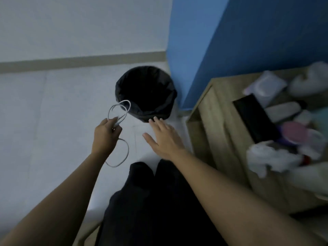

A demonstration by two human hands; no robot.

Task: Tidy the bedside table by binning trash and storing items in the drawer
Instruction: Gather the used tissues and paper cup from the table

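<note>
Currently: Cable Held Left of Bin

Presently the left hand (106, 134) grips a looped white cable (128, 147), fingers curled round the gathered strands. One loop rises toward the near-left rim of the bin (154, 113); another hangs below the wrist. The right hand (164, 139) hovers flat, fingers straight and slightly spread, just short of the bin. Its interior is dark; contents cannot be told. The bedside table (218, 121) lies to the right, nearer the right hand, carrying blurred clutter. No drawer is in view; storing the cable probably requires a rightward transfer.
</note>
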